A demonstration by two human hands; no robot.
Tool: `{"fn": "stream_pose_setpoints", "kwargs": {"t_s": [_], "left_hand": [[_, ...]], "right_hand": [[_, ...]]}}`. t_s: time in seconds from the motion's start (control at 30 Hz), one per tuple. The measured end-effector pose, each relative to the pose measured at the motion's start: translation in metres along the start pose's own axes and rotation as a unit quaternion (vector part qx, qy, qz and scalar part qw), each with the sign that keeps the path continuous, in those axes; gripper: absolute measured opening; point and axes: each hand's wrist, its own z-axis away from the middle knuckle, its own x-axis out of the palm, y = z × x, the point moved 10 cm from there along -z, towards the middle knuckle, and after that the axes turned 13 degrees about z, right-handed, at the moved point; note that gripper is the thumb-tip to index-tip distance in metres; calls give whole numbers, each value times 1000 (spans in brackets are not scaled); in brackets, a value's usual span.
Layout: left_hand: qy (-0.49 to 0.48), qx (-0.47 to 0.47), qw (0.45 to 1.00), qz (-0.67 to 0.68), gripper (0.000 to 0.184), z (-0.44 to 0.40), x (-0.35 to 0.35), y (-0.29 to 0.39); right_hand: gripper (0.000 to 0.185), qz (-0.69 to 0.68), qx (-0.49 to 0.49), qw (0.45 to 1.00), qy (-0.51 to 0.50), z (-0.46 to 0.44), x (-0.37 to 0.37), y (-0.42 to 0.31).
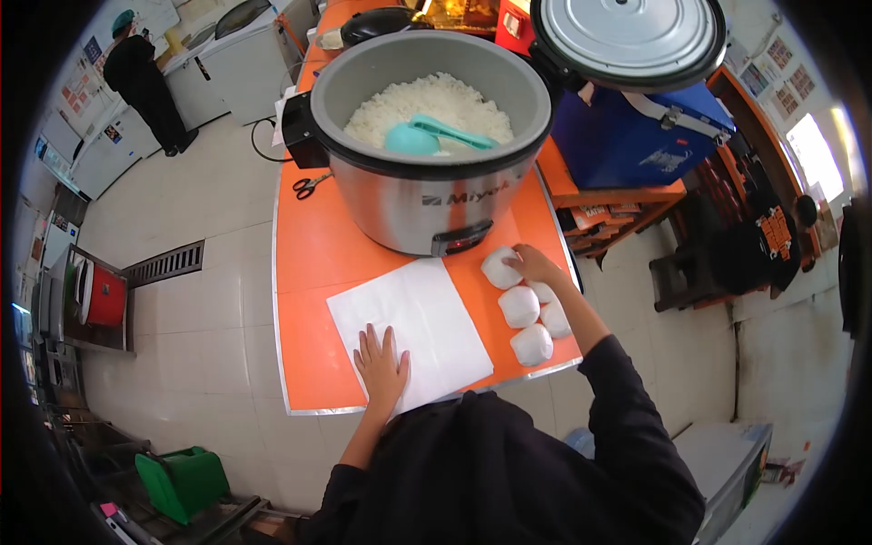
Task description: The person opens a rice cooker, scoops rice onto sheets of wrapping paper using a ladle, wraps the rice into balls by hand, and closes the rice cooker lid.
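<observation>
My left hand [381,368] lies flat with its fingers spread on a stack or sheet of white paper [427,318] at the near side of the orange table. At the right, my right hand [536,265] has its fingers closed on a white paper-wrapped packet [500,271], the farthest of a group. Several similar white packets [520,307] sit beside and below it. Behind the paper stands a large silver rice cooker [400,204] with its lid [631,36] raised. Inside is white rice [454,95], with a turquoise scoop [413,138] resting on it.
Scissors [311,185] lie left of the cooker on the orange table [309,272]. A blue cool box [627,136] stands to the right behind it. Another person [143,82] stands far left near white freezers, and someone in black [763,245] is at the right.
</observation>
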Motion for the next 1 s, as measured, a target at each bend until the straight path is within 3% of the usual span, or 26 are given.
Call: {"fn": "stream_pose_setpoints", "kwargs": {"t_s": [0.03,0.13,0.17,0.23,0.33,0.4,0.47,0.53,0.6,0.67,0.77,0.8,0.87,0.9,0.93,1.0], "left_hand": [[-15,13,1000,2,60,-3,4,-4],[-44,32,998,19,59,-8,1,-7],[-51,44,998,19,60,-10,-2,-5],[-49,59,997,13,61,-12,-3,-4],[-49,56,997,37,61,-12,-4,-5],[-59,36,995,74,60,-15,-6,-7],[-35,-5,988,150,55,-29,-18,-13],[-6,-28,967,255,52,-48,-19,-33],[95,4,953,287,43,-90,-71,-24],[168,12,914,368,37,-134,-119,-22],[249,41,860,444,33,-208,-198,-14],[265,62,847,457,35,-229,-216,-16],[264,70,743,611,41,-276,-254,16],[246,86,765,589,41,-300,-261,22],[228,101,786,566,42,-319,-265,26],[195,33,781,592,40,-349,-244,20]], "right_hand": [[45,89,-40,995,35,2,-2,0],[28,300,108,942,-102,55,-98,-24],[23,250,60,966,1,71,-151,-49],[22,195,-54,976,86,89,-255,-143],[25,61,-237,942,230,47,-326,-242],[22,171,-296,918,199,-26,-291,-252],[28,323,-289,901,26,-104,-228,-246],[37,309,-242,915,-90,-144,-190,-233],[47,137,-240,955,-106,-170,-169,-219],[45,110,-224,952,-177,-162,-154,-217],[42,101,-333,937,-37,-165,-189,-246],[39,144,-250,957,-15,-173,-211,-249],[34,193,-112,972,69,-207,-252,-241],[34,198,-61,969,134,-228,-266,-229],[34,238,-108,950,173,-247,-264,-235],[37,312,-202,894,250,-273,-256,-251]]}}
